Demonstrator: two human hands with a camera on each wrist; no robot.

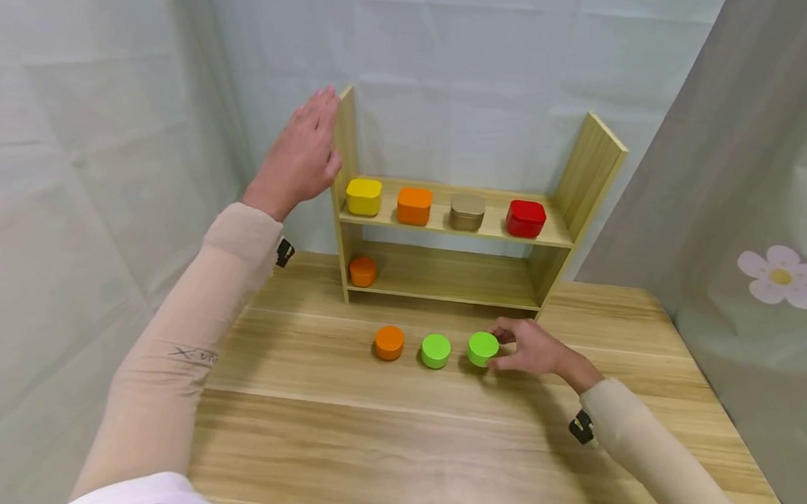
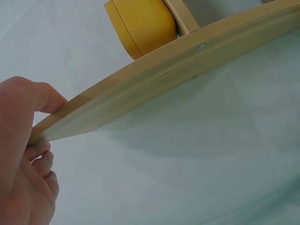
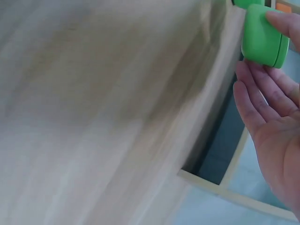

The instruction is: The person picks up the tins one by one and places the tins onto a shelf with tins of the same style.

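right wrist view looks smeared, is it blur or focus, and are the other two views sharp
Right wrist view: the table is streaked as if by motion, while the green tin and right hand stay fairly crisp. Head view: sharp and evenly lit, with soft shadows under the shelf. Left wrist view: sharp, and the straight shelf board bows from lens distortion.

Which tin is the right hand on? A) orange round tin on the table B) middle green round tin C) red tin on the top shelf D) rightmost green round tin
D: the right hand has its fingers on the rightmost green round tin, while the middle green tin and orange tin sit untouched beside it.
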